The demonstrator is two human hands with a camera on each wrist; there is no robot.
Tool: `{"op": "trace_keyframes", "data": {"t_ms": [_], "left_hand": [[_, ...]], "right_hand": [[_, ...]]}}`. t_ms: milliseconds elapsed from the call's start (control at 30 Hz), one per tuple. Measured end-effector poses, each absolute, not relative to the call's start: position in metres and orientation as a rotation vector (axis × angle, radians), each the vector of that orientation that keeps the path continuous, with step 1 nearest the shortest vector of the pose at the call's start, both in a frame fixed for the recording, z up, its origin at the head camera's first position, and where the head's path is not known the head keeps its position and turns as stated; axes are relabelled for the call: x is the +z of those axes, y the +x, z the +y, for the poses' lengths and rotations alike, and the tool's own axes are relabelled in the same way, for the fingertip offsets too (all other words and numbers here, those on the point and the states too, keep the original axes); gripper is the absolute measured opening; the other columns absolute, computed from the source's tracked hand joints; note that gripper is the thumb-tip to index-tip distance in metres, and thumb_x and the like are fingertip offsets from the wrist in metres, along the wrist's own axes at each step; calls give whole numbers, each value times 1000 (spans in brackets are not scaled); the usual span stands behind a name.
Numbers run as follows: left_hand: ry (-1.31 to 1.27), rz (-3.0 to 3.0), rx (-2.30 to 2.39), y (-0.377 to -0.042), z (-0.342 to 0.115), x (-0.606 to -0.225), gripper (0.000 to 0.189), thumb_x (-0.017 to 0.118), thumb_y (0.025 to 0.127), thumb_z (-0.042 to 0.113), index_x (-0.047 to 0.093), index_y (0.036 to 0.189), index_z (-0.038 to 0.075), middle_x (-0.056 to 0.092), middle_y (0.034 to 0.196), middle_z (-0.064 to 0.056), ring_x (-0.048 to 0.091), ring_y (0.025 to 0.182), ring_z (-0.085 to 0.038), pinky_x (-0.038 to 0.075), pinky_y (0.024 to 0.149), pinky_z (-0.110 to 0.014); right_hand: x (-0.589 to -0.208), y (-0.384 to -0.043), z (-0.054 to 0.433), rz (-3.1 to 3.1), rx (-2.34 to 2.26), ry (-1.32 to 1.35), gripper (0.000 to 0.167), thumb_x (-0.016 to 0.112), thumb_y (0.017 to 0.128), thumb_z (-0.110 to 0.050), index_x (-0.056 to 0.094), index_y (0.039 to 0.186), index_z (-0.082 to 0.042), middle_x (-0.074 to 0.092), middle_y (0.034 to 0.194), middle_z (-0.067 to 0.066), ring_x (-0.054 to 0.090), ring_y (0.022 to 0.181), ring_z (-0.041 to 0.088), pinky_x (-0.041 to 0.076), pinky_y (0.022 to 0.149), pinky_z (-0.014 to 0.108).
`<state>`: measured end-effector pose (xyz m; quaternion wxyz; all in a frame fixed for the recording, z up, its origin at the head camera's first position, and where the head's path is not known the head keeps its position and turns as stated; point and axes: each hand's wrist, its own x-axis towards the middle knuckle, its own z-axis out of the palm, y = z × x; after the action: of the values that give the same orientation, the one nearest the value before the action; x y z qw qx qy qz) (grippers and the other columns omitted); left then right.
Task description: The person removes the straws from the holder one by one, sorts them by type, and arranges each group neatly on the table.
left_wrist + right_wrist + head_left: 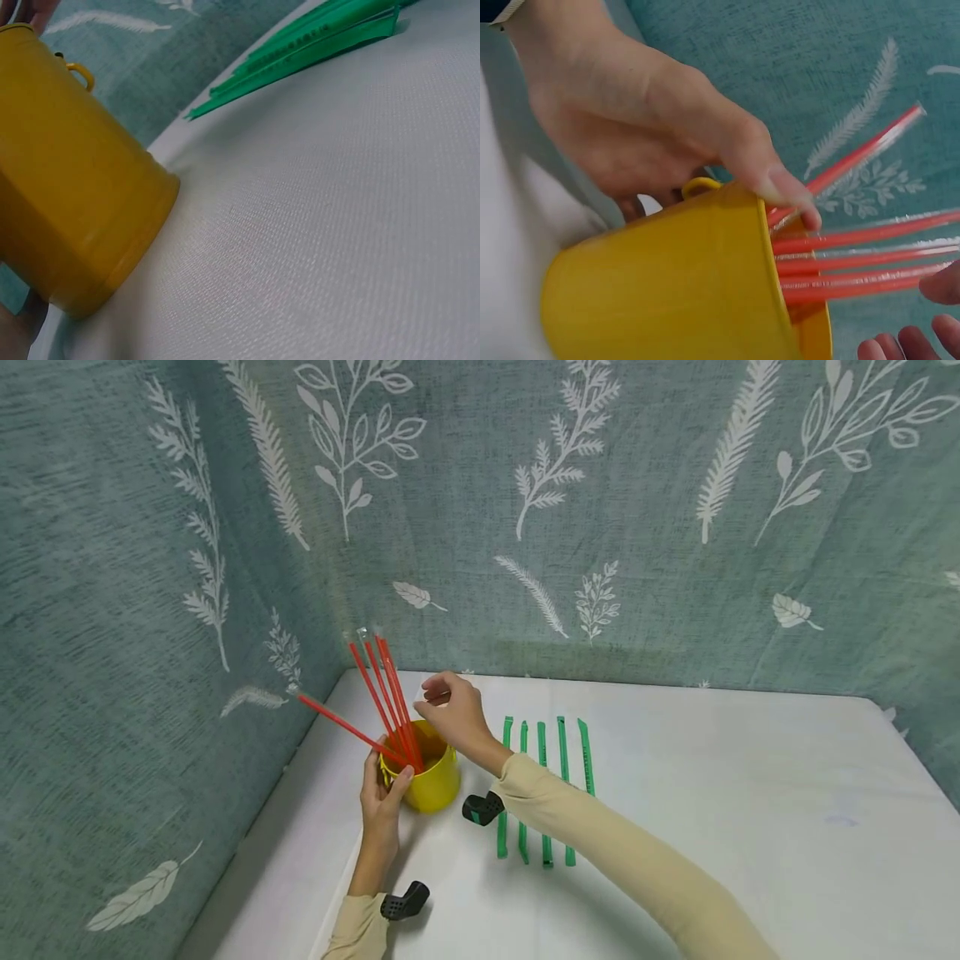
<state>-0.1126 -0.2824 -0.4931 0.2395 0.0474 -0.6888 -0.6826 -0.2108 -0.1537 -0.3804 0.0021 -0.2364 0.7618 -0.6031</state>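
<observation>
My left hand (382, 810) grips the yellow bucket (435, 787) at its left side, thumb over the rim. Several red straws (855, 283) in clear wrappers stand in the bucket, and one of them leans far to the left. Above the bucket's right side is my right hand (459, 718), fingers loosely bent, with nothing visible in its grasp. In the right wrist view its fingertips (939, 286) show at the right edge, beside the straws. A small yellow loop handle (81, 75) sits on the bucket's side.
Several flat green wrapped strips (543, 777) lie side by side on the white table (712, 810), right of the bucket and partly under my right forearm. A green leaf-patterned curtain (465, 527) stands behind the table and along its left.
</observation>
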Motion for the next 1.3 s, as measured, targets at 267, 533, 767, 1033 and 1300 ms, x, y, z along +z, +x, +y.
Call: {"op": "trace_keyframes", "data": {"t_ms": [267,533,767,1033,1300], "left_hand": [[138,-1886,-1893,-118,-274,-492,65,59,90,14,29,148,16,35,144,6,30,136,-16,25,112,-41],[136,-1886,-1904,-122,-271,-491,61,59,91,15,34,145,25,35,144,8,30,136,-15,26,111,-42],[182,-1896,-1906,-121,-269,-490,60,60,90,17,35,144,27,36,143,8,33,134,-15,28,110,-40],[214,-1894,-1880,-115,-276,-489,60,60,90,13,35,144,18,37,143,3,31,135,-19,25,111,-43],[225,-1903,-1875,-112,-279,-487,60,59,91,13,34,145,17,35,146,1,27,138,-20,25,112,-38]], "right_hand": [[-378,-215,-172,2365,-1879,-780,37,71,83,-8,58,116,2,64,104,14,64,92,26,52,77,23],[-380,-214,-184,2422,-1826,-745,38,70,81,0,56,116,3,64,100,14,64,88,22,54,74,24],[-384,-214,-184,2511,-1787,-744,24,66,81,4,62,104,0,66,88,8,62,77,14,51,68,17],[-382,-208,-178,2496,-1813,-797,20,69,81,1,63,100,-2,64,86,7,63,73,12,52,66,17],[-373,-198,-172,2435,-1875,-957,18,69,82,0,62,99,-2,65,86,6,62,71,11,50,66,14]]}}
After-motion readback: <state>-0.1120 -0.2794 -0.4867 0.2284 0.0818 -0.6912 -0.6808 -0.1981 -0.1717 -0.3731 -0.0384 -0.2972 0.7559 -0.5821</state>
